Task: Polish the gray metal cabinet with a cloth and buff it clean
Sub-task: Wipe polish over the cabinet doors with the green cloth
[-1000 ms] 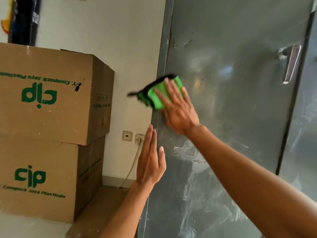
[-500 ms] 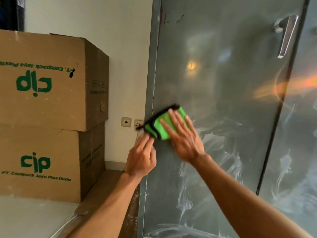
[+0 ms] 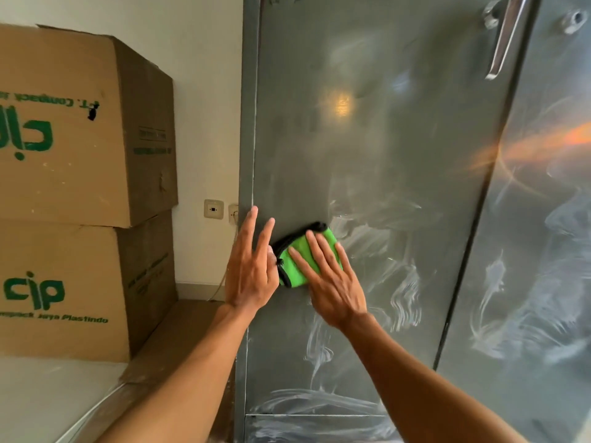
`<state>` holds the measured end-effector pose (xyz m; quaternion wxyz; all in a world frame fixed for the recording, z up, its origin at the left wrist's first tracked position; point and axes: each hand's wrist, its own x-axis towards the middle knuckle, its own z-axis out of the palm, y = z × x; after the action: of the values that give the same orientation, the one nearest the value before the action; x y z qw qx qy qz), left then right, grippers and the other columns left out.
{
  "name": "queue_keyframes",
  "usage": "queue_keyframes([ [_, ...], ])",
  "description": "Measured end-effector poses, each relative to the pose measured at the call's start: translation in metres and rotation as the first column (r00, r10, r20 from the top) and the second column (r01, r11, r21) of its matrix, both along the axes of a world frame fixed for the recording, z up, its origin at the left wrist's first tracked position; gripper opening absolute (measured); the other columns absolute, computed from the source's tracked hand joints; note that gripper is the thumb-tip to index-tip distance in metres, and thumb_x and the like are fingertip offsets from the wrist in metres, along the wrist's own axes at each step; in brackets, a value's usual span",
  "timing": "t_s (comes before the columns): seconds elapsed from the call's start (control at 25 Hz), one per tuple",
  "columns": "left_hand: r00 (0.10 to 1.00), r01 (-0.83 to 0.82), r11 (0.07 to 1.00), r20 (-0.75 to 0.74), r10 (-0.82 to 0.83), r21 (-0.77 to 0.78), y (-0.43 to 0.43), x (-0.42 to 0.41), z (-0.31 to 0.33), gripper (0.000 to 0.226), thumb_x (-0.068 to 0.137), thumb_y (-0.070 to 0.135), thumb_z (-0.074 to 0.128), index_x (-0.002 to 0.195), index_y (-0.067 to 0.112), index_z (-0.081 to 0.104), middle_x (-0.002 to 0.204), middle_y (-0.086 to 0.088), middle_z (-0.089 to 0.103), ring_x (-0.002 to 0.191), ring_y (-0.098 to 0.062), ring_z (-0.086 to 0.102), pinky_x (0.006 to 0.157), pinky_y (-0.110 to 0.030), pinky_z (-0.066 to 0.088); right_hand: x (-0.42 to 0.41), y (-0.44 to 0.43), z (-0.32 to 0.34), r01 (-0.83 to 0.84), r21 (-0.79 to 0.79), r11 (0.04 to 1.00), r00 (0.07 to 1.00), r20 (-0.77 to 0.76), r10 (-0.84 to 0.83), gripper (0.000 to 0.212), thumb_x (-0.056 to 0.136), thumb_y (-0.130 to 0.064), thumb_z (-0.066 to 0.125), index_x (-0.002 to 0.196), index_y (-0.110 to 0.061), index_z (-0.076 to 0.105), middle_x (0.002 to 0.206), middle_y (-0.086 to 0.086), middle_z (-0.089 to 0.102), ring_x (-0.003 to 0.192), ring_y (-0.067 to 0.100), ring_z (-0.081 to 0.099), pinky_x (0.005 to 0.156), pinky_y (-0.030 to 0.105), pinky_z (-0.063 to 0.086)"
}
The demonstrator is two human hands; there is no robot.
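Observation:
The gray metal cabinet [image 3: 367, 155] fills the right of the view, its left door streaked with white polish swirls lower down. A folded green cloth with a black edge [image 3: 295, 265] lies flat against that door near its left edge. My right hand [image 3: 332, 282] presses on the cloth with straight, spread fingers. My left hand [image 3: 251, 270] is held up beside the cloth at the cabinet's left corner, fingers straight, its side touching the cloth's black edge. A chrome handle [image 3: 503, 39] sits at the door's upper right.
Two stacked cardboard boxes [image 3: 80, 193] printed "cip" stand to the left against a white wall. Wall sockets [image 3: 213, 208] with a cable sit low between boxes and cabinet. The second cabinet door [image 3: 543, 251], also smeared, is at the right.
My right hand has slid the cloth down the door from its upper left to mid height. My left hand has stayed beside it, fingers curling and then straightening. The view tilted downward.

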<state>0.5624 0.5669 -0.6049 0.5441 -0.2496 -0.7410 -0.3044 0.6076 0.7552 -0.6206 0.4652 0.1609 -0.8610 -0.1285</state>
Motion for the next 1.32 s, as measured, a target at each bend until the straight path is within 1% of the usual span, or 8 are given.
queue_keyframes([
  [0.2, 1.000, -0.003, 0.993, 0.005, 0.002, 0.121, 0.024, 0.003, 0.023, 0.046, 0.100, 0.008, 0.048, 0.146, 0.003, 0.052, 0.164, -0.020, 0.031, 0.152, -0.032, 0.031, 0.119, -0.047, 0.036, -0.012, -0.008, 0.123, 0.058, -0.268, 0.962, 0.992, -0.096, -0.086, 0.073, 0.098, -0.030, 0.049, 0.163, -0.033, 0.014, 0.170, 0.011, -0.003, 0.158, 0.027, -0.002, 0.127, 0.048, 0.010],
  [0.32, 1.000, -0.003, 0.997, 0.004, 0.003, 0.082, 0.037, 0.003, 0.022, 0.045, 0.098, 0.008, 0.049, 0.143, 0.002, 0.053, 0.164, -0.021, 0.031, 0.152, -0.033, 0.030, 0.119, -0.052, 0.034, -0.013, -0.013, 0.095, 0.064, -0.386, 0.920, 0.991, -0.086, -0.105, 0.075, 0.101, -0.026, 0.048, 0.163, -0.032, 0.006, 0.170, 0.010, -0.011, 0.157, 0.025, -0.012, 0.127, 0.050, 0.006],
  [0.52, 0.998, -0.069, 0.998, 0.009, 0.069, 0.002, 0.043, 0.001, 0.002, 0.061, 0.091, 0.007, 0.043, 0.152, 0.008, 0.045, 0.167, -0.018, 0.024, 0.157, -0.033, 0.018, 0.122, -0.058, 0.025, 0.007, 0.009, -0.013, 0.148, -0.334, 0.931, 0.988, 0.019, -0.150, 0.082, 0.096, -0.019, 0.059, 0.163, -0.028, 0.012, 0.169, 0.015, -0.007, 0.157, 0.029, -0.008, 0.127, 0.051, 0.009],
  [0.64, 0.993, -0.103, 0.992, 0.065, 0.098, 0.079, 0.056, 0.008, 0.004, 0.058, 0.095, 0.010, 0.044, 0.152, 0.011, 0.045, 0.168, -0.017, 0.022, 0.157, -0.033, 0.016, 0.124, -0.054, 0.022, 0.004, 0.014, 0.039, 0.119, -0.263, 0.957, 0.992, -0.010, -0.126, 0.077, 0.098, -0.024, 0.053, 0.163, -0.029, 0.011, 0.169, 0.017, -0.005, 0.157, 0.030, -0.005, 0.127, 0.049, 0.009],
  [0.84, 0.995, -0.072, 0.989, 0.083, 0.061, 0.127, 0.082, 0.013, 0.015, 0.054, 0.099, 0.017, 0.047, 0.153, 0.013, 0.044, 0.169, -0.016, 0.018, 0.158, -0.030, 0.012, 0.125, -0.051, 0.018, -0.006, 0.022, 0.124, 0.109, -0.427, 0.898, 0.984, -0.083, -0.159, 0.078, 0.098, -0.025, 0.049, 0.163, -0.031, 0.008, 0.170, 0.013, -0.009, 0.157, 0.029, -0.007, 0.127, 0.048, 0.010],
  [0.96, 0.992, -0.081, 0.987, 0.107, 0.067, 0.136, 0.097, 0.017, 0.000, 0.061, 0.094, 0.016, 0.052, 0.154, 0.013, 0.043, 0.169, -0.017, 0.016, 0.158, -0.031, 0.012, 0.125, -0.051, 0.016, 0.006, 0.036, 0.054, 0.129, -0.422, 0.897, 0.985, -0.048, -0.164, 0.081, 0.098, -0.019, 0.053, 0.163, -0.031, 0.006, 0.169, 0.013, -0.013, 0.156, 0.026, -0.012, 0.127, 0.050, 0.008],
  [1.12, 0.991, -0.114, 0.993, 0.069, 0.117, -0.040, 0.101, 0.018, -0.013, 0.088, 0.071, 0.007, 0.059, 0.156, 0.016, 0.040, 0.170, -0.017, 0.013, 0.158, -0.033, 0.012, 0.125, -0.055, 0.015, 0.025, 0.064, -0.020, 0.185, -0.303, 0.935, 0.983, 0.074, -0.170, 0.085, 0.095, -0.013, 0.056, 0.163, -0.030, 0.009, 0.169, 0.014, -0.010, 0.157, 0.029, -0.008, 0.127, 0.050, 0.008],
  [1.32, 0.979, -0.180, 0.984, 0.101, 0.177, 0.016, 0.103, 0.017, 0.009, 0.056, 0.101, 0.030, 0.049, 0.157, 0.025, 0.041, 0.171, -0.013, 0.012, 0.159, -0.028, 0.008, 0.125, -0.054, 0.015, 0.003, 0.050, 0.101, 0.054, -0.471, 0.880, 0.992, -0.073, -0.100, 0.076, 0.096, -0.030, 0.051, 0.163, -0.028, 0.015, 0.169, 0.018, -0.005, 0.157, 0.033, -0.004, 0.127, 0.048, 0.008],
])
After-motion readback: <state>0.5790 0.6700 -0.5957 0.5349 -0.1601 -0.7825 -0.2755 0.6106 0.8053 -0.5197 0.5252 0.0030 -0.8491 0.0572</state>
